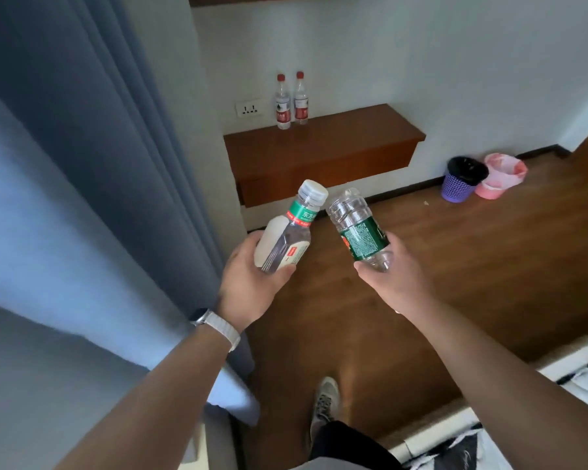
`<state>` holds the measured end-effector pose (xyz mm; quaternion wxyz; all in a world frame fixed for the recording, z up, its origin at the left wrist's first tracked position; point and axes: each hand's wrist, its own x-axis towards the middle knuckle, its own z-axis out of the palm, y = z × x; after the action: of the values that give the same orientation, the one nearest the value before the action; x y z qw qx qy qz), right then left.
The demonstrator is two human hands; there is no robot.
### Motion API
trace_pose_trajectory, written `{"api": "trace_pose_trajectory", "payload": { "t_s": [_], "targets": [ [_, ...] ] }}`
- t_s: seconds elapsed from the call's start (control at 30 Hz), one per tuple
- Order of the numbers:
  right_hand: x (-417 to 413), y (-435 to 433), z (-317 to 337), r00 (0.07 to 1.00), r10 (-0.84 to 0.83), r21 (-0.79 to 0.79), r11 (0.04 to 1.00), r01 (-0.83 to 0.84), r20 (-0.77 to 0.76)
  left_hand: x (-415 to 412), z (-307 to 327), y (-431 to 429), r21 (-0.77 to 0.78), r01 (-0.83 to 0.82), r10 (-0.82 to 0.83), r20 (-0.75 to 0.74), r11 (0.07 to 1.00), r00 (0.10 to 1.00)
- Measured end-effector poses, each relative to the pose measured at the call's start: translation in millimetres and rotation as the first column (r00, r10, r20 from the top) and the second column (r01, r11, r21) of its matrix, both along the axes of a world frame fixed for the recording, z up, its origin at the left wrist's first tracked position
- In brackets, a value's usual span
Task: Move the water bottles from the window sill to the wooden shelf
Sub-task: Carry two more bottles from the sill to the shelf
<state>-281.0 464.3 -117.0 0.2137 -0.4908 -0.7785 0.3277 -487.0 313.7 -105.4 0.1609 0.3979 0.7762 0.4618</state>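
Note:
My left hand [248,283] grips a bottle with a white cap and a green-and-white label [287,228], tilted with the cap pointing up and forward. My right hand [392,269] holds a clear bottle with a dark green label [358,228] by one end, its other end pointing up toward the first bottle. Both bottles hang over the floor, just in front of the wooden shelf [323,144] fixed to the white wall. Two red-capped bottles [291,101] stand upright side by side at the shelf's back left. The window sill is not in view.
A blue curtain [82,164] fills the left side. A wall socket [248,108] sits left of the red-capped bottles. A purple bin [460,181] and a pink bin [499,176] stand on the wooden floor at the right. A bed edge [557,401] lies at lower right. My shoe [323,405] is below.

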Motion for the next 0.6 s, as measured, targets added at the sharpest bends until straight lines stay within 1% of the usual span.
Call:
{"api": "trace_pose_trajectory", "payload": {
  "t_s": [0.17, 0.27, 0.33, 0.47, 0.6],
  "targets": [
    [-28.5, 69.2, -0.9, 0.999, -0.006, -0.039, 0.999, 0.004, -0.043, -29.8, -3.0, 74.9, -0.081, -0.035, 0.034, -0.011, 0.996, 0.999],
    [-41.3, 111.3, -0.2, 0.996, -0.012, -0.063, 0.998, 0.007, -0.087, -46.9, -3.5, 123.2, -0.108, -0.002, -0.003, -0.051, 0.994, 0.999],
    [-46.7, 138.2, 0.7, 0.996, -0.025, -0.077, 0.997, 0.019, -0.082, -56.6, 0.9, 152.9, -0.129, 0.019, -0.031, -0.094, 0.991, 0.995],
    [-60.1, 185.1, 3.7, 0.998, -0.008, -0.052, 0.999, 0.005, -0.058, -75.3, 6.3, 197.1, -0.127, 0.022, -0.039, -0.132, 0.992, 0.990],
    [-69.1, 211.1, 13.3, 0.999, 0.001, -0.003, 1.000, -0.001, -0.038, -88.7, 8.8, 221.6, -0.101, 0.028, -0.037, -0.091, 0.995, 0.995]
  ]
}}
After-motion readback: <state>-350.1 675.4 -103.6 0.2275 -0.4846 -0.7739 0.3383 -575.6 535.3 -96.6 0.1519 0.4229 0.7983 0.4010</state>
